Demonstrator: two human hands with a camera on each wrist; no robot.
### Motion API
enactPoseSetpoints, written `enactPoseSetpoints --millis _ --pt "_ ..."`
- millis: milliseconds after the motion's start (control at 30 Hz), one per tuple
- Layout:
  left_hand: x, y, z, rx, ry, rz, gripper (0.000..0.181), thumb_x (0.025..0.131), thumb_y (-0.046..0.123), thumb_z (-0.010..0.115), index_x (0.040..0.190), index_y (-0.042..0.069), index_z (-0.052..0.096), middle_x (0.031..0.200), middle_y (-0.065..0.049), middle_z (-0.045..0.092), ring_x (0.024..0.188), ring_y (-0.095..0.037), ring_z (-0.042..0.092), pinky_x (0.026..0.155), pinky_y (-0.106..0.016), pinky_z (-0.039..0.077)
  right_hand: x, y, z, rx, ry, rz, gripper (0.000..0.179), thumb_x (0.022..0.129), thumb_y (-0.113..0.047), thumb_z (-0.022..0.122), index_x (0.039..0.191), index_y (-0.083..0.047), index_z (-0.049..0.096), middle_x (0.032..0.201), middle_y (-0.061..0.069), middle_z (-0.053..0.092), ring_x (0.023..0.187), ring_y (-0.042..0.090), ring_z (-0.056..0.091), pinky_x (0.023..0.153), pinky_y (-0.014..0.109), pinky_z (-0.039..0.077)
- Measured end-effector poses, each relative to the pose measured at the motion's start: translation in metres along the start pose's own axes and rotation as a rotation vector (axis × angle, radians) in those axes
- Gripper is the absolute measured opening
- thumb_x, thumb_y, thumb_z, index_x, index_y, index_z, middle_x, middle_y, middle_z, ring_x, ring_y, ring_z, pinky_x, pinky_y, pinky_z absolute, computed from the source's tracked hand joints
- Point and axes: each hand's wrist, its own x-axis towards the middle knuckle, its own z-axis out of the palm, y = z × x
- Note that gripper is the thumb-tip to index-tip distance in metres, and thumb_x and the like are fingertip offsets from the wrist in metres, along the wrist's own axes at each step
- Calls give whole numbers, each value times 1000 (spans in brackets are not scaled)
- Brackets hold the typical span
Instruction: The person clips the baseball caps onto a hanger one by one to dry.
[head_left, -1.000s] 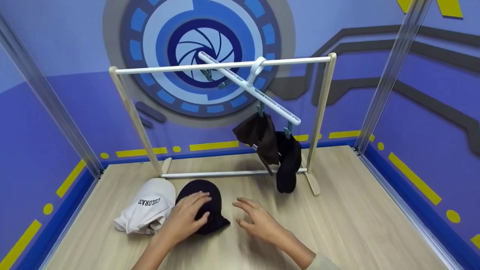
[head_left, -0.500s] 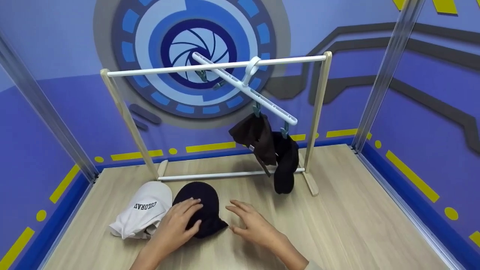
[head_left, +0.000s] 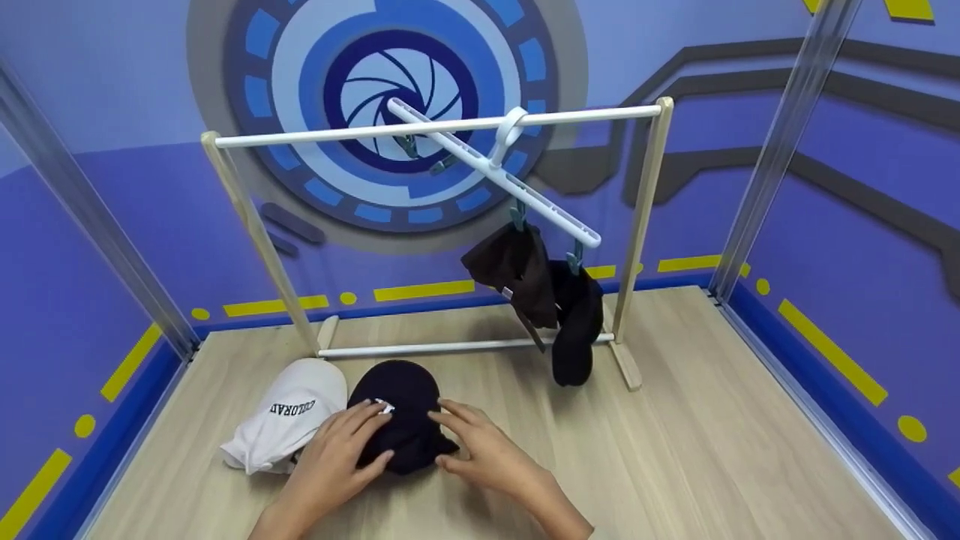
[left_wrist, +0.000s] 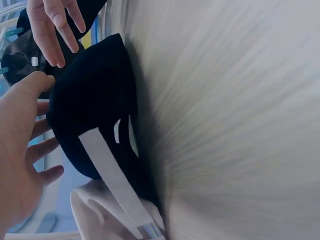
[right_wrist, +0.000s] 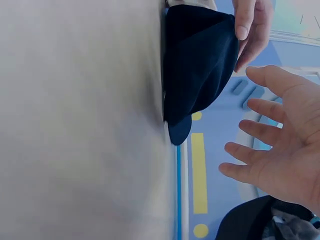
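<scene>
A dark navy cap [head_left: 409, 435] lies on the wooden table, its rounded brim toward the rack. My left hand [head_left: 335, 459] is at its left side, fingers spread and slightly bent over the crown. From the right, my right hand [head_left: 491, 455] comes up to the cap's edge with fingers apart. The right wrist view shows that hand [right_wrist: 285, 135] with nothing in it. A white strap [left_wrist: 112, 177] trails from the navy cap in the left wrist view. To the left of it lies a white cap [head_left: 283, 420] with dark lettering, partly behind my left hand.
A rack [head_left: 442, 347] stands at the table's back. On its top bar hangs a white hanger [head_left: 540, 201], turned at an angle, with clips. A brown cap [head_left: 521, 277] and a black cap [head_left: 576, 330] hang from its right half. Printed walls enclose the table.
My right hand has moved left up to the navy cap's edge. My left hand has shifted slightly left and down across the crown, uncovering a small white mark on the cap.
</scene>
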Motion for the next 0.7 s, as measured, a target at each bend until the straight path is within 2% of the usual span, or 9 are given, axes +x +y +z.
enactPoseSetpoints --millis 267,433,700 --pt "-5 -3 -4 21 -36 19 64 78 50 83 127 11 68 133 -12 65 123 -35 60 100 -53 48 7 -11 5 -3 1 -46 63 94 -29 75 151 -17 50 161 5 38 145 27 39 115 43 40" --pt "-10 -7 -5 26 -33 38 71 72 48 87 128 10 68 134 -13 65 122 -35 60 101 -52 48 10 -17 8 14 -13 -49 64 94 -29 75 152 -17 49 161 6 37 146 27 38 115 44 39" --pt "-15 -9 -6 20 -65 37 75 67 42 91 130 11 66 136 -11 63 123 -35 60 99 -51 49 7 -17 11 25 -46 -23 63 95 -28 74 152 -18 49 161 6 37 146 27 39 115 44 39"
